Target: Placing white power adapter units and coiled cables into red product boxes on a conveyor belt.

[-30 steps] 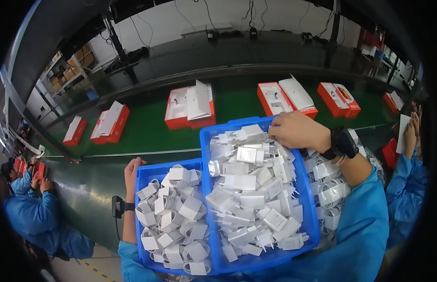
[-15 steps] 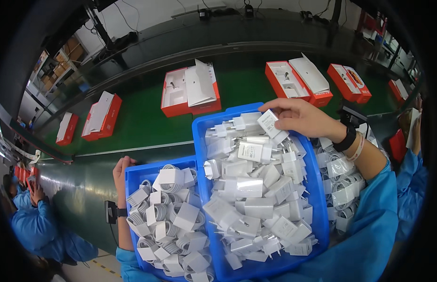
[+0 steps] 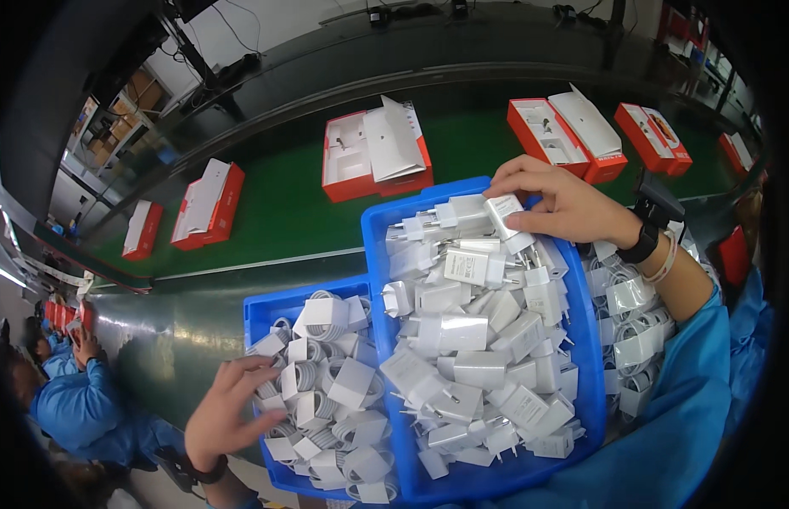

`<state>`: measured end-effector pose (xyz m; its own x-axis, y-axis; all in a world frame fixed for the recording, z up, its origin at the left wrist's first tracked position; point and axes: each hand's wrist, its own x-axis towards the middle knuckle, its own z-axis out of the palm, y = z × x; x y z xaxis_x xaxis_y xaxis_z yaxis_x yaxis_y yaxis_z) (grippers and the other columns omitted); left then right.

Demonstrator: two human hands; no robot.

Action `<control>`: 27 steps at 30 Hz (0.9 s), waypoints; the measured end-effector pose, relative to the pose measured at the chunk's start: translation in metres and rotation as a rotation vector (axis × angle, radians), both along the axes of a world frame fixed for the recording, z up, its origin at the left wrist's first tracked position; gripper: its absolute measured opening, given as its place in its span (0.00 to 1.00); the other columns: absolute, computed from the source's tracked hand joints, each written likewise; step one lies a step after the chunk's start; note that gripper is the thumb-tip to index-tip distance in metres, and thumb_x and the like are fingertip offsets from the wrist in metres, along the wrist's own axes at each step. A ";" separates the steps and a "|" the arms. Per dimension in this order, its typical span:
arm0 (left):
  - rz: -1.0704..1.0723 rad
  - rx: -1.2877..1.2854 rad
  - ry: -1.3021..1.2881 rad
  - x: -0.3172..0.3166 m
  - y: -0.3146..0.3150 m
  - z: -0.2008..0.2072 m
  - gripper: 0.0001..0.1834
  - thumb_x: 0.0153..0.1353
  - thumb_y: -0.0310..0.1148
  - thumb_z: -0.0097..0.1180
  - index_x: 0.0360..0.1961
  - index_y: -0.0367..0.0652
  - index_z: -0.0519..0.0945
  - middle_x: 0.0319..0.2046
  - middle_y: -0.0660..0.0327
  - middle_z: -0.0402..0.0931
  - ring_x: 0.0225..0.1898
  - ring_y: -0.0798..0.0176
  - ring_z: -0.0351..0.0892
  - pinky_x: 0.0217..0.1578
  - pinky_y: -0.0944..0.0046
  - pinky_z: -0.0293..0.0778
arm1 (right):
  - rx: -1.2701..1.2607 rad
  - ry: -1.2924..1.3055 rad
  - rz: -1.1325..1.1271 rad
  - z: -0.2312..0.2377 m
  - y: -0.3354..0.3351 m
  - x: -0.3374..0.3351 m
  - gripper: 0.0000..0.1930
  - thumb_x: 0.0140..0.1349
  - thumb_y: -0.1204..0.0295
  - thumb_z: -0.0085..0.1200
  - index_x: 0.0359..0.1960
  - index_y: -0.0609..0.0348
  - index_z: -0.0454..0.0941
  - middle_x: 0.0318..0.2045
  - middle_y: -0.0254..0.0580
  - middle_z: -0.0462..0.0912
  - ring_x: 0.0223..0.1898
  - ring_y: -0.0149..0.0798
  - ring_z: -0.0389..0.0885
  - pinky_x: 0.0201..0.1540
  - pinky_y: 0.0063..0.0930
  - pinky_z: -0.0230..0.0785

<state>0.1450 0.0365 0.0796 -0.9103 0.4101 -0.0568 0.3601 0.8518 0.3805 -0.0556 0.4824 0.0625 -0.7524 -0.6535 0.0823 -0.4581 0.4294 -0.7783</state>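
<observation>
Between the thumb and fingers of my right hand (image 3: 564,202) is a white charger plug (image 3: 505,217), above the far end of a blue bin (image 3: 591,373). Many white charger plugs (image 3: 479,371) with metal prongs lie heaped in that bin. To its left, a smaller blue bin (image 3: 257,316) holds coiled white cables (image 3: 325,316) in white paper sleeves. My left hand (image 3: 232,409) is over this bin's left edge, fingers spread, thumb and fingertips near the cables. No cable is between its fingers.
Open red boxes with white inserts stand on a green conveyor, including one box (image 3: 348,153) behind the bins and another box (image 3: 547,136) farther right. More wrapped cables (image 3: 636,335) lie under my right forearm. A co-worker in a blue sleeve (image 3: 81,403) sits at left.
My left hand has come from the small bin's far left corner toward me, over the cables, and its fingers have spread. My right hand still holds the charger plug. The view has shifted slightly.
</observation>
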 end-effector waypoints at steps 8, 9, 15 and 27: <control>0.232 -0.030 -0.130 0.005 0.019 0.025 0.23 0.48 0.28 0.68 0.48 0.42 0.78 0.48 0.52 0.75 0.44 0.46 0.79 0.46 0.57 0.77 | -0.030 -0.215 0.129 0.007 0.016 -0.003 0.30 0.56 0.78 0.61 0.63 0.61 0.69 0.57 0.43 0.64 0.54 0.35 0.74 0.46 0.21 0.80; 0.265 -0.038 -0.108 0.005 0.026 0.033 0.21 0.48 0.26 0.68 0.46 0.40 0.79 0.42 0.54 0.78 0.41 0.53 0.82 0.44 0.60 0.78 | -0.010 -0.203 0.106 0.013 0.015 -0.002 0.30 0.55 0.77 0.63 0.62 0.62 0.70 0.55 0.44 0.66 0.51 0.35 0.76 0.46 0.20 0.80; 0.337 0.579 0.129 -0.058 0.028 0.037 0.23 0.52 0.21 0.64 0.50 0.32 0.74 0.43 0.57 0.77 0.45 0.64 0.79 0.45 0.66 0.76 | -0.015 -0.069 0.084 0.001 0.020 -0.013 0.28 0.52 0.65 0.67 0.56 0.62 0.77 0.43 0.42 0.78 0.39 0.33 0.79 0.42 0.24 0.76; 0.303 0.493 0.175 -0.336 0.123 -0.056 0.22 0.50 0.33 0.65 0.44 0.30 0.78 0.35 0.54 0.81 0.37 0.65 0.80 0.38 0.66 0.75 | 0.002 0.087 0.140 -0.012 0.026 -0.021 0.26 0.52 0.65 0.67 0.53 0.61 0.79 0.36 0.40 0.77 0.35 0.32 0.76 0.41 0.25 0.71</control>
<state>-0.1911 0.1596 0.0239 -0.9693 0.0711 0.2355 0.2220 0.6649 0.7132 -0.0763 0.5083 0.0503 -0.6440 -0.7519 0.1415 -0.5794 0.3585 -0.7320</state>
